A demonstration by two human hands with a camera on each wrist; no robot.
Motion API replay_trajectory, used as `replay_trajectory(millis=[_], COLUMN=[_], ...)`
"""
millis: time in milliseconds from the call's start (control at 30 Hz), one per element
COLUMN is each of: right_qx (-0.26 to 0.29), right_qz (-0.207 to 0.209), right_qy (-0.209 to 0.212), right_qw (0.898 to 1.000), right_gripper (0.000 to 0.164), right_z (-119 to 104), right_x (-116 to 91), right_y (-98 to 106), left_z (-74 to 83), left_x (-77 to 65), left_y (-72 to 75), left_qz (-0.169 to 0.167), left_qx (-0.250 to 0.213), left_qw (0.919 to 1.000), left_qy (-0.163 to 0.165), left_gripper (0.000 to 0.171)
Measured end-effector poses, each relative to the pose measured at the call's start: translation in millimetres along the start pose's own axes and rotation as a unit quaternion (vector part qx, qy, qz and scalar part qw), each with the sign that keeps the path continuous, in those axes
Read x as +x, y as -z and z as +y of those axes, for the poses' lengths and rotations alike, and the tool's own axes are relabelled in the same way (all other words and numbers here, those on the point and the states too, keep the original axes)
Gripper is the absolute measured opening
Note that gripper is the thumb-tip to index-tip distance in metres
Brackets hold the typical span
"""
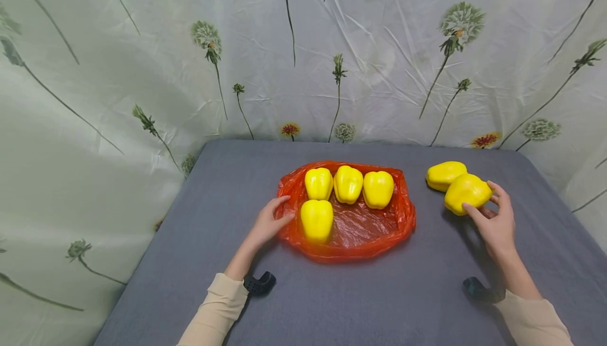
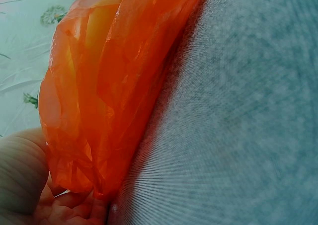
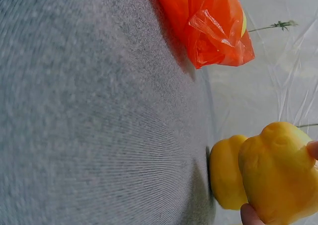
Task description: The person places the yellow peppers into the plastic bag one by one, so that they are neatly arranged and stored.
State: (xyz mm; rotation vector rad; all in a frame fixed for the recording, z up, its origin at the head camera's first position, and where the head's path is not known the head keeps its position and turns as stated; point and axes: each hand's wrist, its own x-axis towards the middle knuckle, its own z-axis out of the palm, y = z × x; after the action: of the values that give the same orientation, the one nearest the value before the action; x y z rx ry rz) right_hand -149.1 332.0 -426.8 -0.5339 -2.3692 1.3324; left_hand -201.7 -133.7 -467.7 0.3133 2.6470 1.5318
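Note:
An open red plastic bag (image 1: 365, 254) lies in the middle of the table, its rim spread wide. Three yellow bell peppers (image 1: 348, 184) stand in a row at its back, and another yellow bell pepper (image 1: 316, 220) sits at its front left. My left hand (image 1: 271, 222) holds the bag's left edge; in the left wrist view the thumb (image 2: 22, 170) is on one side of the orange-looking film, with fingers behind it. On the right, my right hand (image 1: 498, 225) grips a yellow bell pepper (image 1: 467, 193) between thumb and fingers. Beside it lies one more yellow bell pepper (image 1: 443, 175).
A grey cloth covers the table (image 1: 379, 304). Behind and to the left hangs a pale curtain (image 1: 303, 98) with dandelion prints. Dark wrist mounts (image 1: 261, 284) jut from both forearms near the cloth.

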Motion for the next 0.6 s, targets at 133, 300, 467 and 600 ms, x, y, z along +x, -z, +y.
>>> replay_trajectory(millis=[133, 300, 467, 600], right_qx=[0.0, -0.001, 0.012, 0.029], right_qz=[0.004, 0.004, -0.014, -0.029], right_qy=[0.004, 0.03, 0.051, 0.054], right_qw=[1.0, 1.0, 0.999, 0.998], right_gripper=[0.07, 0.071, 0.072, 0.071], right_z=[3.6, 26.9, 33.0, 13.7], right_x=[2.2, 15.1, 17.9, 5.4], right_y=[-1.0, -4.9, -7.6, -7.1], left_z=[-0.4, 0.8, 1.1, -0.4], left_x=[0.6, 0.8, 0.8, 0.0], left_y=[-0.6, -0.3, -0.2, -0.1], left_qz=[0.002, 0.002, 0.002, 0.001], left_qx=[0.003, 0.001, 0.001, 0.002], left_qw=[0.9999, 0.9999, 0.9999, 0.9999], left_qy=[-0.01, -0.014, -0.015, -0.01], left_gripper=[0.051, 0.052, 0.052, 0.052])
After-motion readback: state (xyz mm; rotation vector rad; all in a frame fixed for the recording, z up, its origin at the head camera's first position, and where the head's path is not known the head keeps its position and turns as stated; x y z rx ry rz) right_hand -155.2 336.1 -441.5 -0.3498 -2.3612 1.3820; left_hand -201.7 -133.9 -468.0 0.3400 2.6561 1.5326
